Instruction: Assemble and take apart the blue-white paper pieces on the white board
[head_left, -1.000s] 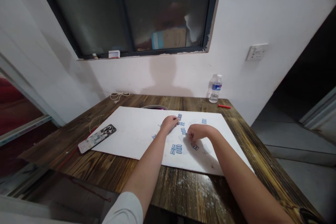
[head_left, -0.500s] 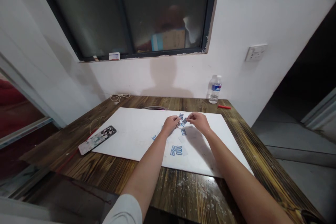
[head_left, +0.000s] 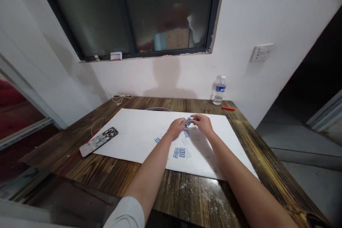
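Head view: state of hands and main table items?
Right hand: pinching a blue-striped piece
Left hand: close by, hold unclear
Loose pieces: flat
White board: lying flat
Phone case: lying across board edge
Bottle: upright, capped
Red stick: lying down
Cord: loosely coiled

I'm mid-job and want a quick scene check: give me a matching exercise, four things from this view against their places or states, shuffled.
Column one
1. Right hand
2. Bottle
3. Red stick
4. Phone

Column two
A. Lying across the left edge of the white sheet
B. Standing upright, blue-labelled
C. Fingers at a blue-striped piece, close to the left hand
D. Lying flat on the bare wooden table, near its far right corner

Pairs: 1-C, 2-B, 3-D, 4-A
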`<action>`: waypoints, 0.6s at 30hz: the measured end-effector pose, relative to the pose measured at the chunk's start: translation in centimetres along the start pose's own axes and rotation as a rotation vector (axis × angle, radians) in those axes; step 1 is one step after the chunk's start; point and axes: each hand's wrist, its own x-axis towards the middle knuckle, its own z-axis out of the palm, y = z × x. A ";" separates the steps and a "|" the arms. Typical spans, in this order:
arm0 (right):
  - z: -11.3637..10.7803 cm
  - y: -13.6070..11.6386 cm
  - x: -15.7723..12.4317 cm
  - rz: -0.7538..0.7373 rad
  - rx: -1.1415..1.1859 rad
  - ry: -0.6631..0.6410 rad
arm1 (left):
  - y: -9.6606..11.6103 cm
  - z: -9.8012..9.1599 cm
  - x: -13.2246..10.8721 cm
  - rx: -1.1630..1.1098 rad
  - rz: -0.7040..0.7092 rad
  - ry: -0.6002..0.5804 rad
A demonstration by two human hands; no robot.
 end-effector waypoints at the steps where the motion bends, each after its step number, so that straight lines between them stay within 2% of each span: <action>1: 0.0 0.1 0.1 0.010 0.000 -0.005 | 0.1 0.0 0.0 0.001 0.008 -0.004; 8: -0.1 0.4 0.2 0.053 0.024 0.013 | 0.3 0.0 -0.1 0.057 0.001 -0.001; 18: 0.3 0.8 0.3 0.083 0.030 -0.010 | -0.5 0.3 0.3 0.039 -0.075 0.094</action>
